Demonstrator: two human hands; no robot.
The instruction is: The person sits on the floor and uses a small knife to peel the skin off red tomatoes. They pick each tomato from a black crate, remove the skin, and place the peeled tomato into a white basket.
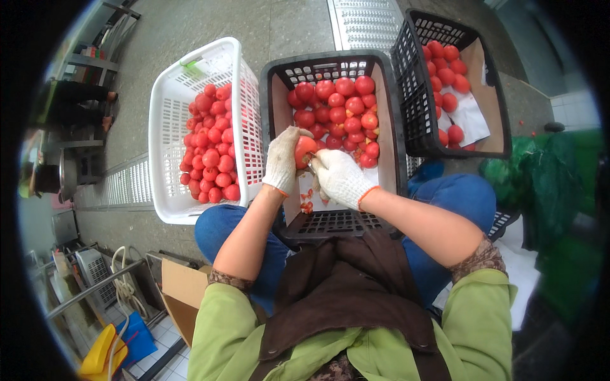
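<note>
My left hand (282, 159), in a white knitted work glove, holds a tomato (303, 148) above the middle black plastic crate (399, 143). In my right hand (340, 175), gloved the same way, is a small metal tool (311, 159) with its tip at the tomato; the fingers hide most of it, so its kind cannot be told. Red tomatoes (337, 114) fill the far part of this crate, with yellowish bits among them. Cut tomato scraps (306, 205) lie on the white lining at its near end. Brown cardboard lines the crate's sides.
A white plastic basket (163, 143) of cored-looking tomatoes (210, 157) stands at left. Another black crate (411, 95) at right holds tomatoes (446, 76) and white paper (469, 116). Metal drain grating (367, 24) crosses the floor. A cardboard box (183, 283) and green netting (533, 176) lie near me.
</note>
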